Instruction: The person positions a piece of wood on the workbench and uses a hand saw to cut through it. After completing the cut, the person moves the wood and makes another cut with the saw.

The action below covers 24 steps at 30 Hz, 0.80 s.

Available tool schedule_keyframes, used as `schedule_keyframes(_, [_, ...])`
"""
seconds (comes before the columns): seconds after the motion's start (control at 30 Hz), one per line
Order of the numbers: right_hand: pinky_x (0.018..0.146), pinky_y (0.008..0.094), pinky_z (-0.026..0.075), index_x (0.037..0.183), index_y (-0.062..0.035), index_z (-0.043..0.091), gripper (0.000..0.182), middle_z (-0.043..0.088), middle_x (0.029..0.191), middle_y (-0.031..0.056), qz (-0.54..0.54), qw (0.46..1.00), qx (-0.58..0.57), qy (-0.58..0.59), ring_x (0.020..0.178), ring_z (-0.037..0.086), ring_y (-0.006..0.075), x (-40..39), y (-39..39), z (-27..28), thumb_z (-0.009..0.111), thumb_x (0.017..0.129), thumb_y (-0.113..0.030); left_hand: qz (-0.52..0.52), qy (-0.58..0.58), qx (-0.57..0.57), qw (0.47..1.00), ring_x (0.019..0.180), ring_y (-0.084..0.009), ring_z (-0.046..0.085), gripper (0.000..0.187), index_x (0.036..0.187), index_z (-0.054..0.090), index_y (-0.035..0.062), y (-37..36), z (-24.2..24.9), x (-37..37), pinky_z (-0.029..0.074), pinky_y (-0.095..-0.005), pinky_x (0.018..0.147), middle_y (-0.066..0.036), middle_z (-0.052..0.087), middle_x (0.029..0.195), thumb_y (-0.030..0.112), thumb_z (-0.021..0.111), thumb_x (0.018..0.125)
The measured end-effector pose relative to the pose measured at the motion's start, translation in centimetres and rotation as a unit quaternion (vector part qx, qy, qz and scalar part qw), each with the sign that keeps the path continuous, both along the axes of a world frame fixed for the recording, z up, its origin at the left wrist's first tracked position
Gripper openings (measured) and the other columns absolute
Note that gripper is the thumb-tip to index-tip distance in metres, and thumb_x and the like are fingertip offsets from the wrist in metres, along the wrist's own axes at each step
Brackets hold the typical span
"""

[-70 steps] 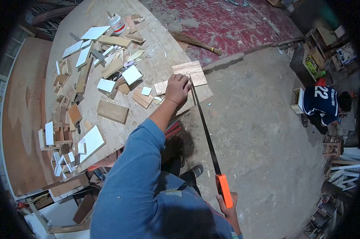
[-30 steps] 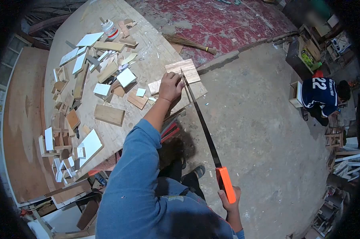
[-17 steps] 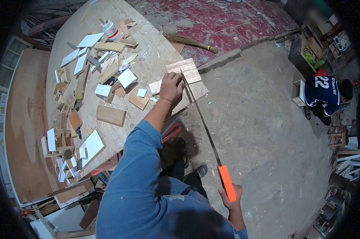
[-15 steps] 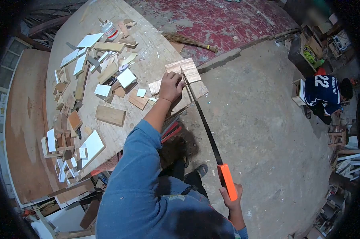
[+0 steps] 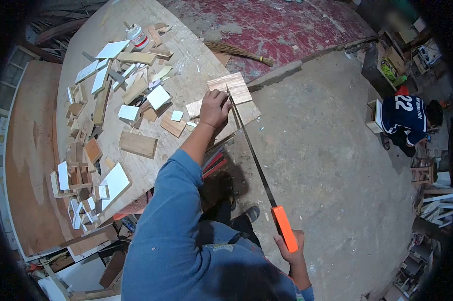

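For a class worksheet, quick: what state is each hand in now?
Left hand: resting on the flat, light-brown wooden board; whether it grips cannot be told.
Right hand: closed, holding the orange handle of the long, dark-bladed saw.

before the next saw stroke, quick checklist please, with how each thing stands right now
1. Right grip around the orange handle: ok.
2. Left grip resting on the board: ok.
3. Saw blade at the board: ok, its tip end overlaps it.
4. Blade well clear of left grip: not ok, it passes right beside it.
5. Board clamped: cannot tell, left grip hides part.
6. Other person away from the blade: ok, across the floor.
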State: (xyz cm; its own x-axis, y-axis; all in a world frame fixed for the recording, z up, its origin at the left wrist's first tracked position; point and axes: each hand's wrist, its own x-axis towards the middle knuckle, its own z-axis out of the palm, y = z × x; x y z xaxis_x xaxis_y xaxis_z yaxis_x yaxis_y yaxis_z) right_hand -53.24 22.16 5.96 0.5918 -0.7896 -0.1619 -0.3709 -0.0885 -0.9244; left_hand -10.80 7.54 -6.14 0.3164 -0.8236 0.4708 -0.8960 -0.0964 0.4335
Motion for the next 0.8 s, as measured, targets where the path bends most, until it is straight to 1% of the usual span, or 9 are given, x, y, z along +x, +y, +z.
schedule_keyframes(0.07, [0.044, 0.0342, 0.031, 0.061, -0.0040, 0.045, 0.034, 0.039, 0.050, 0.0089, -0.023, 1.000, 0.016, 0.008, 0.042, 0.040, 0.0221, 0.9, 0.2, 1.1, 0.069, 0.079, -0.019, 0.003, -0.004, 0.009, 1.000, 0.091, -0.0319, 0.053, 0.022, 0.092, 0.062, 0.0054, 0.0, 0.0, -0.1, 0.046, -0.0407, 0.083, -0.011, 0.058, 0.092, 0.017, 0.069, 0.074])
schedule_keyframes(0.17, [0.044, 0.0348, 0.031, 0.061, -0.0037, 0.046, 0.033, 0.039, 0.051, 0.0099, -0.024, 0.999, 0.025, 0.008, 0.041, 0.040, 0.0244, 1.1, 1.0, 1.5, 0.069, 0.080, -0.018, 0.009, -0.019, 0.032, 0.999, 0.092, -0.0318, 0.053, 0.021, 0.091, 0.062, 0.0055, 0.0, -0.2, 0.1, 0.045, -0.0404, 0.084, -0.011, 0.058, 0.092, 0.017, 0.069, 0.074])
schedule_keyframes(0.3, [0.045, 0.0365, 0.031, 0.061, -0.0040, 0.046, 0.033, 0.039, 0.051, 0.0097, 0.002, 0.999, -0.008, 0.041, 0.042, 0.039, 0.0263, -2.3, 3.4, 1.8, 0.068, 0.081, -0.019, 0.005, -0.033, -0.003, 0.999, 0.092, -0.0316, 0.052, 0.021, 0.091, 0.062, 0.0060, 0.1, -0.2, 0.0, 0.045, -0.0402, 0.083, -0.011, 0.058, 0.092, 0.016, 0.069, 0.074])
schedule_keyframes(0.37, [0.046, 0.0381, 0.030, 0.061, -0.0042, 0.046, 0.034, 0.039, 0.051, 0.0096, -0.066, 0.993, 0.080, 0.057, 0.043, 0.039, 0.0280, -3.4, 4.4, 2.5, 0.068, 0.081, -0.020, -0.004, -0.021, 0.000, 1.000, 0.091, -0.0313, 0.053, 0.021, 0.091, 0.063, 0.0065, 0.0, -0.2, 0.1, 0.046, -0.0400, 0.084, -0.010, 0.058, 0.093, 0.017, 0.069, 0.074])
schedule_keyframes(0.4, [0.046, 0.0384, 0.030, 0.060, -0.0039, 0.045, 0.038, 0.038, 0.051, 0.0088, -0.063, 0.995, 0.046, 0.065, 0.043, 0.039, 0.0274, -3.5, 4.7, 2.4, 0.068, 0.082, -0.025, -0.007, -0.021, -0.003, 1.000, 0.091, -0.0313, 0.053, 0.021, 0.091, 0.063, 0.0065, 0.0, -0.4, 0.1, 0.046, -0.0400, 0.084, -0.010, 0.058, 0.093, 0.017, 0.069, 0.074])
schedule_keyframes(0.5, [0.044, 0.0379, 0.034, 0.060, -0.0042, 0.047, 0.034, 0.040, 0.050, 0.0088, -0.018, 0.997, -0.014, 0.067, 0.041, 0.044, 0.0279, -4.4, 4.7, 1.1, 0.069, 0.080, -0.022, -0.005, -0.009, -0.012, 1.000, 0.090, -0.0311, 0.053, 0.021, 0.091, 0.063, 0.0068, -0.1, -0.4, 0.2, 0.046, -0.0401, 0.083, -0.010, 0.058, 0.092, 0.017, 0.069, 0.074])
schedule_keyframes(0.57, [0.044, 0.0375, 0.034, 0.061, -0.0043, 0.048, 0.034, 0.040, 0.050, 0.0089, -0.029, 0.998, -0.008, 0.055, 0.041, 0.044, 0.0277, -4.5, 4.5, 0.9, 0.069, 0.079, -0.023, -0.008, 0.011, 0.005, 1.000, 0.092, -0.0329, 0.053, 0.026, 0.096, 0.064, 0.0056, 0.1, -0.3, 0.2, 0.046, -0.0410, 0.084, -0.011, 0.059, 0.094, 0.018, 0.069, 0.075])
schedule_keyframes(0.7, [0.044, 0.0363, 0.035, 0.061, -0.0050, 0.048, 0.033, 0.042, 0.050, 0.0085, -0.029, 0.998, -0.038, 0.037, 0.041, 0.045, 0.0271, -3.5, 3.7, 0.6, 0.070, 0.077, -0.023, -0.012, 0.003, 0.021, 1.000, 0.091, -0.0329, 0.053, 0.025, 0.095, 0.063, 0.0052, 0.2, -0.1, 0.1, 0.046, -0.0413, 0.082, -0.012, 0.059, 0.093, 0.018, 0.070, 0.074])
schedule_keyframes(0.8, [0.044, 0.0353, 0.036, 0.060, -0.0050, 0.048, 0.032, 0.043, 0.050, 0.0080, -0.044, 0.999, -0.019, 0.024, 0.041, 0.046, 0.0251, -1.9, 2.7, 0.5, 0.070, 0.077, -0.021, -0.008, 0.003, 0.009, 1.000, 0.090, -0.0330, 0.053, 0.024, 0.093, 0.063, 0.0051, 0.1, 0.1, 0.2, 0.046, -0.0416, 0.081, -0.012, 0.058, 0.092, 0.018, 0.070, 0.074])
